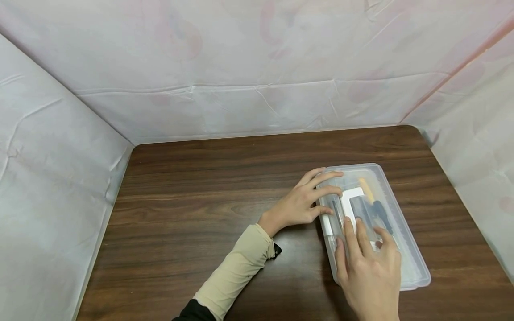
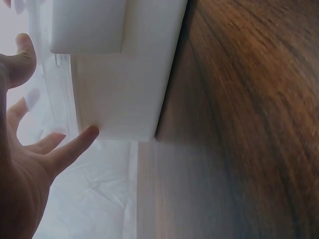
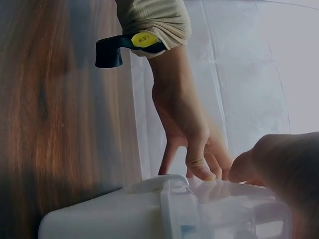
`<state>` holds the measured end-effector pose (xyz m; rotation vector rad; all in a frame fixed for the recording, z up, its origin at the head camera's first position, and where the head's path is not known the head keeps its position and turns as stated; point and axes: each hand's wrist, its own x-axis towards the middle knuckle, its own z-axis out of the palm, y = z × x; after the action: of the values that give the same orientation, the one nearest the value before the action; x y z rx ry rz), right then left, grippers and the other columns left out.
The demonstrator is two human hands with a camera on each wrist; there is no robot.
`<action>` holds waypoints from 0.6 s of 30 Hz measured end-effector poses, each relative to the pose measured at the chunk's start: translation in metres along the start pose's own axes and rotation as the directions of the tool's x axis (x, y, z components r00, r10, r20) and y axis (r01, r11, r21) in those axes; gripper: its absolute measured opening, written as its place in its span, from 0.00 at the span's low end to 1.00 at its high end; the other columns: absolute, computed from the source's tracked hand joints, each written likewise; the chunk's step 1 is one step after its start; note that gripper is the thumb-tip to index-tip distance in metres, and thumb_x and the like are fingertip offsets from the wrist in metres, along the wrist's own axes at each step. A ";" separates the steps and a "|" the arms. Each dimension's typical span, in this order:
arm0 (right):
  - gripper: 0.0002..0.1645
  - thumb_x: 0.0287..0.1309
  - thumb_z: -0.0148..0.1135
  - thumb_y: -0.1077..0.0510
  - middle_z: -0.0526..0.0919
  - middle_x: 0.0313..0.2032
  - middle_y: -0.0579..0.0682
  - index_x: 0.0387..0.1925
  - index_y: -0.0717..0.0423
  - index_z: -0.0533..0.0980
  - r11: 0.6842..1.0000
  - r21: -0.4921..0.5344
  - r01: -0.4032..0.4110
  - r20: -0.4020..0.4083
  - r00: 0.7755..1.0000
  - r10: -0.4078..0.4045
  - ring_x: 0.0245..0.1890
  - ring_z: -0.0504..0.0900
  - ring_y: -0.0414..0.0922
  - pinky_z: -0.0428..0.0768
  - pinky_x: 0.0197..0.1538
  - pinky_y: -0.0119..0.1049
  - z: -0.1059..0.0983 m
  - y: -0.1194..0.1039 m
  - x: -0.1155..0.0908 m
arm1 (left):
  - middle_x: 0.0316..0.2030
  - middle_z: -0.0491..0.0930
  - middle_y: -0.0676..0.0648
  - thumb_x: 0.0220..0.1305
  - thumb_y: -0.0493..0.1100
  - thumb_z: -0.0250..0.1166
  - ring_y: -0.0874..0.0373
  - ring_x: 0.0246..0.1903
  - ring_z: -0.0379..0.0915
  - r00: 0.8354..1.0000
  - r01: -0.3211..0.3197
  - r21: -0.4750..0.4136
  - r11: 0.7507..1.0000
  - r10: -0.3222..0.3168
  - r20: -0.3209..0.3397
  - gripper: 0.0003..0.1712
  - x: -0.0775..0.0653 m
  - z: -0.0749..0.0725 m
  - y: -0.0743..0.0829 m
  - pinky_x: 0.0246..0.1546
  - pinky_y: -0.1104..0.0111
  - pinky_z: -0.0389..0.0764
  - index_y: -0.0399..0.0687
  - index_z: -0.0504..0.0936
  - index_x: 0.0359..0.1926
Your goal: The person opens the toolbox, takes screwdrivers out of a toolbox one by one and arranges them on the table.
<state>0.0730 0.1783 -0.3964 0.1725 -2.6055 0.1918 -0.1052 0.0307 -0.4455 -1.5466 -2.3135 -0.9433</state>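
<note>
On the right of the worktop [image 1: 201,191], I see a plastic box [image 2: 119,99], things [image 1: 351,193] showing through its lid [image 1: 355,171]. I have the left hand [image 1: 301,200] and right hand [image 1: 371,272] resting spread on top. Covering looks done; whether latching remains, I cannot tell.

Left hand [image 2: 27,167] splayed, touching edge of whitish box [image 2: 124,94]; brown wood-grain tabletop [image 2: 239,119] alongside.
</note>
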 end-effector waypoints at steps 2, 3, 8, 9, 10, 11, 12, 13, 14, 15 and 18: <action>0.31 0.74 0.46 0.47 0.87 0.49 0.71 0.58 0.67 0.81 0.999 0.035 0.002 -0.005 1.000 -0.002 0.49 0.78 0.76 0.77 0.48 0.63 0.000 0.002 0.002 | 0.77 0.65 0.46 0.66 0.56 0.71 0.50 0.79 0.57 1.000 0.000 0.006 1.000 0.000 -0.001 0.25 -0.001 -0.001 -0.001 0.84 0.58 0.48 0.56 0.80 0.61; 0.31 0.75 0.46 0.46 0.87 0.49 0.70 0.56 0.67 0.82 0.998 0.062 -0.001 -0.012 1.000 0.001 0.48 0.78 0.75 0.77 0.49 0.63 -0.001 0.004 0.003 | 0.77 0.65 0.46 0.66 0.56 0.71 0.50 0.79 0.57 1.000 0.001 0.005 1.000 -0.001 -0.003 0.25 -0.001 -0.001 -0.001 0.84 0.58 0.48 0.56 0.80 0.61; 0.32 0.77 0.45 0.44 0.87 0.50 0.67 0.54 0.64 0.83 0.970 0.240 -0.045 -0.028 0.998 0.053 0.50 0.78 0.71 0.73 0.52 0.62 -0.005 0.017 0.005 | 0.77 0.64 0.46 0.65 0.55 0.71 0.49 0.79 0.57 1.000 0.010 -0.004 1.000 -0.010 -0.002 0.25 -0.002 -0.001 -0.001 0.84 0.57 0.50 0.56 0.80 0.60; 0.32 0.77 0.45 0.43 0.86 0.51 0.67 0.55 0.64 0.83 0.962 0.271 -0.046 -0.031 0.998 0.056 0.50 0.77 0.70 0.72 0.52 0.61 -0.006 0.021 0.006 | 0.77 0.64 0.46 0.65 0.55 0.71 0.49 0.79 0.57 1.000 0.012 -0.006 1.000 -0.012 -0.002 0.25 -0.002 -0.001 -0.001 0.84 0.57 0.49 0.56 0.80 0.60; 0.32 0.77 0.45 0.43 0.85 0.53 0.67 0.56 0.63 0.83 0.955 0.294 -0.046 -0.042 0.997 0.061 0.50 0.76 0.70 0.71 0.52 0.59 -0.007 0.026 0.006 | 0.77 0.64 0.46 0.66 0.55 0.71 0.49 0.79 0.56 1.000 0.014 -0.007 1.000 -0.014 0.000 0.25 -0.002 -0.001 -0.001 0.84 0.57 0.49 0.56 0.80 0.60; 0.33 0.77 0.45 0.42 0.85 0.54 0.67 0.56 0.63 0.83 0.949 0.313 -0.043 -0.060 0.996 0.065 0.50 0.75 0.70 0.70 0.51 0.57 -0.008 0.030 0.006 | 0.77 0.64 0.47 0.66 0.55 0.71 0.49 0.79 0.56 1.000 0.015 -0.008 1.000 -0.015 0.000 0.24 -0.002 -0.001 -0.002 0.84 0.58 0.48 0.56 0.79 0.60; 0.33 0.77 0.45 0.40 0.84 0.56 0.66 0.55 0.62 0.84 0.946 0.323 -0.035 -0.085 0.994 0.066 0.50 0.75 0.69 0.70 0.53 0.52 -0.008 0.035 0.006 | 0.77 0.64 0.47 0.66 0.55 0.71 0.48 0.79 0.56 1.000 0.016 -0.008 1.000 -0.016 0.001 0.24 -0.002 -0.001 -0.002 0.84 0.58 0.48 0.56 0.79 0.60; 0.33 0.77 0.46 0.40 0.83 0.57 0.67 0.55 0.62 0.84 0.945 0.327 -0.028 -0.105 0.992 0.066 0.50 0.74 0.70 0.68 0.54 0.47 -0.009 0.041 0.007 | 0.77 0.64 0.47 0.66 0.55 0.71 0.48 0.79 0.56 1.000 0.017 -0.006 1.000 -0.017 0.002 0.24 -0.001 -0.001 -0.002 0.84 0.59 0.47 0.56 0.79 0.60; 0.34 0.77 0.46 0.39 0.83 0.58 0.67 0.55 0.62 0.84 0.945 0.328 -0.024 -0.120 0.990 0.066 0.50 0.73 0.70 0.66 0.56 0.43 -0.010 0.046 0.007 | 0.77 0.64 0.47 0.66 0.55 0.71 0.49 0.79 0.56 1.000 0.018 -0.004 1.000 -0.018 0.003 0.25 -0.001 -0.001 -0.002 0.84 0.59 0.47 0.56 0.79 0.60; 0.35 0.77 0.47 0.38 0.82 0.58 0.68 0.55 0.63 0.84 0.946 0.325 -0.019 -0.134 0.989 0.066 0.49 0.73 0.71 0.64 0.57 0.39 -0.011 0.051 0.007 | 0.77 0.63 0.47 0.66 0.55 0.71 0.48 0.79 0.56 1.000 0.019 -0.003 1.000 -0.019 0.005 0.25 -0.001 -0.001 -0.003 0.84 0.60 0.46 0.57 0.79 0.60; 0.38 0.76 0.48 0.35 0.81 0.60 0.68 0.56 0.64 0.83 0.943 0.330 -0.037 -0.150 0.984 0.091 0.51 0.72 0.72 0.59 0.63 0.33 -0.014 0.064 0.008 | 0.77 0.63 0.47 0.66 0.56 0.71 0.48 0.80 0.55 1.000 0.025 -0.003 1.000 -0.025 0.014 0.25 -0.002 -0.002 -0.003 0.84 0.61 0.45 0.57 0.79 0.60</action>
<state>0.0631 0.2432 -0.3867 0.1794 -2.4008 0.6364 -0.1075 0.0274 -0.4466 -1.5331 -2.3476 -0.9451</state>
